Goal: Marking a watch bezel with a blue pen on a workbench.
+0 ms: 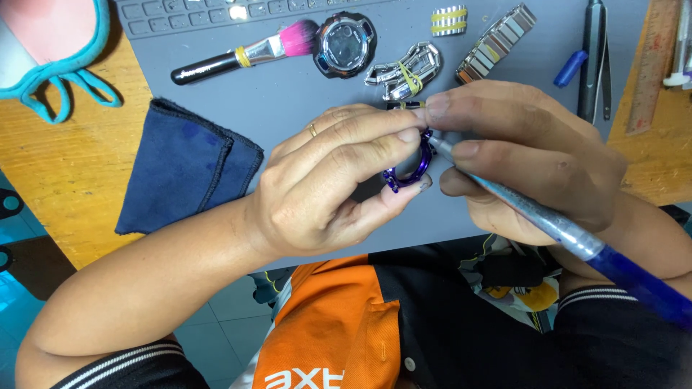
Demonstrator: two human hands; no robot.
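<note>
My left hand (331, 180) pinches a small purple watch case (411, 169) between thumb and fingers, just above the grey mat (288, 108). My right hand (526, 155) holds a blue pen-like tool (577, 241), gripped like a pencil, with its tip against the upper right edge of the purple case. The case is mostly hidden by my fingers.
On the mat lie a pink-tipped brush (245, 52), a round digital watch head (344, 45), metal band pieces tied with yellow rubber bands (407, 70), another striped band (496, 42) and dark tools (594, 50). A folded dark blue cloth (180, 166) overlaps the mat's left edge.
</note>
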